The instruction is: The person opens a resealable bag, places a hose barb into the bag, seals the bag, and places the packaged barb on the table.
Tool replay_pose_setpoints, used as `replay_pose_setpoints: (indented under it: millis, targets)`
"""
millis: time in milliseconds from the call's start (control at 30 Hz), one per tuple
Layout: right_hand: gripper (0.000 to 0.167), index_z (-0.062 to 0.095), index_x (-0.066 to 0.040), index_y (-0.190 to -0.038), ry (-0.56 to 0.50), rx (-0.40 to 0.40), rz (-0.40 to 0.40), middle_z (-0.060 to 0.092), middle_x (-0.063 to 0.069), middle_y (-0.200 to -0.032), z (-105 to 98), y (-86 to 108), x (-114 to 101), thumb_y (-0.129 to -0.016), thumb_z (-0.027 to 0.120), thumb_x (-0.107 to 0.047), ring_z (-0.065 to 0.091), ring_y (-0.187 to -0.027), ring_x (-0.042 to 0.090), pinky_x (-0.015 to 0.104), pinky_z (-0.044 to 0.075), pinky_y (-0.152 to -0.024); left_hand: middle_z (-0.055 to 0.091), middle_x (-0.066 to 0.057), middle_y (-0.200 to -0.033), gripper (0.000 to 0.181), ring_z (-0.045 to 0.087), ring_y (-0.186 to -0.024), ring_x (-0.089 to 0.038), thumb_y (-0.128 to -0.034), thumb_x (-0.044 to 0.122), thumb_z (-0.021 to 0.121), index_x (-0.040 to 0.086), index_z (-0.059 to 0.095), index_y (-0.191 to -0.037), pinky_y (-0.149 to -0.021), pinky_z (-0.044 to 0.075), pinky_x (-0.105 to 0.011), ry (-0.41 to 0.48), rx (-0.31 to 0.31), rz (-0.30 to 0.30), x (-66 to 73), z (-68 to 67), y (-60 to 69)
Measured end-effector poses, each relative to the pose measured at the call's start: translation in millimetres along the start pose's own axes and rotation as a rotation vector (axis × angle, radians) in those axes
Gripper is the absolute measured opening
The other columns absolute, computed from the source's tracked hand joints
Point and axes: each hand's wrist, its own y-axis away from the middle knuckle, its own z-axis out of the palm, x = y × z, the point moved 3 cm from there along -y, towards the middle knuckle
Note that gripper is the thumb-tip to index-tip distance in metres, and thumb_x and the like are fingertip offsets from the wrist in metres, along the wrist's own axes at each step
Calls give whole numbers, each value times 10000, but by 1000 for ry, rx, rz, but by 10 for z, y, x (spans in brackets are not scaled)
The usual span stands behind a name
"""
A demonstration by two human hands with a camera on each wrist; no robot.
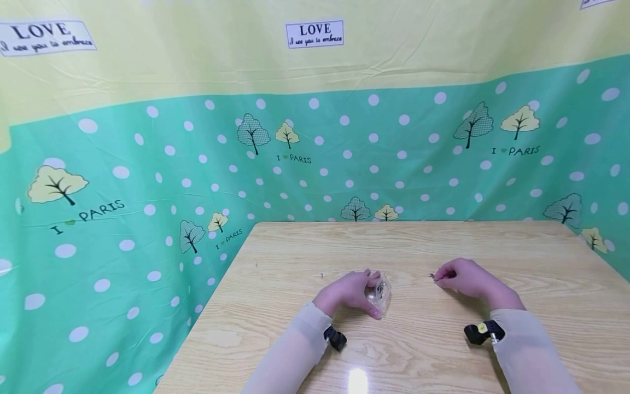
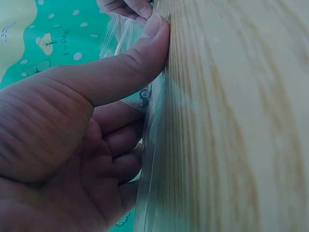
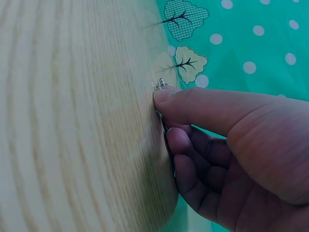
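Plastic bag [image 1: 384,296] gripped by left hand [image 1: 348,291]; right hand [image 1: 467,279] tightly pinches small metal hardware [image 3: 161,83].

Curtained-off tabletop workspace. A printed cloth [image 1: 334,128], yellow above and dotted green below, hangs beyond the far edge and along the left side of a wood-grain table [image 1: 418,355]; home or workshop cannot be told.
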Motion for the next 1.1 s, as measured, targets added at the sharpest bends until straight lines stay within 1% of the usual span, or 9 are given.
replay_pose_setpoints:
  millis: [100,233,367,433,533,733,867,1000,1100]
  targets:
    - [63,777,-51,-1023,4,-8,-14,718,44,-986,7,1,-2,-974,747,-78,582,-854,203,355,503,-746,390,66,-1693,1005,270,-1605,-243,-753,394,984,150,505,-1602,-1302,240,-411,-1,2,0,1,3,0]
    - [72,767,-53,-1021,4,-22,-23,696,25,-951,17,5,-26,-982,757,-112,569,-827,197,349,497,-718,383,70,-1697,1003,275,-1604,-247,-755,399,981,157,504,-1604,-1302,239,-420,-1,3,-4,3,5,5]
    - [97,756,-62,-1027,-12,-47,-37,677,24,-944,30,14,-94,-997,753,-154,562,-815,204,353,494,-702,383,77,-1697,1003,275,-1604,-244,-755,400,980,161,504,-1605,-1301,242,-412,1,4,-10,10,0,8]
    - [97,757,-73,-1029,-15,-61,-57,680,15,-944,46,10,-141,-1002,747,-166,566,-822,201,354,496,-711,382,76,-1698,1001,274,-1605,-243,-757,396,980,162,503,-1606,-1300,242,-403,4,2,-14,17,-3,11]
    - [88,760,-91,-1028,-21,-75,-94,686,-2,-933,77,-2,-226,-1007,743,-175,578,-838,191,360,504,-736,382,70,-1698,995,274,-1605,-245,-760,389,980,161,505,-1604,-1299,244,-396,8,0,-19,29,-10,20]
    - [92,771,-101,-1048,-6,-71,-157,709,-33,-970,145,-32,-420,-1018,735,-181,605,-888,168,388,533,-813,399,67,-1691,979,289,-1600,-257,-760,389,980,159,522,-1594,-1297,255,-408,4,1,-21,43,-19,28]
    - [101,779,-113,-1046,2,-75,-215,732,-50,-991,241,-67,-569,-1030,726,-198,638,-914,133,395,559,-855,393,63,-1693,981,293,-1597,-262,-763,400,977,166,516,-1597,-1296,258,-403,6,-3,-23,34,-12,22]
    - [105,784,-118,-1048,-12,-86,-276,749,-43,-1000,344,-98,-719,-1040,716,-198,657,-925,112,387,573,-869,394,67,-1691,996,300,-1594,-261,-760,415,977,176,507,-1604,-1289,273,-392,7,-1,-27,19,-10,10]
    - [102,789,-127,-1055,-23,-84,-292,755,-49,-1007,409,-110,-822,-1043,716,-198,662,-932,98,370,577,-873,387,71,-1694,1006,299,-1595,-260,-758,424,976,182,499,-1610,-1289,276,-399,6,1,-29,9,-9,0]
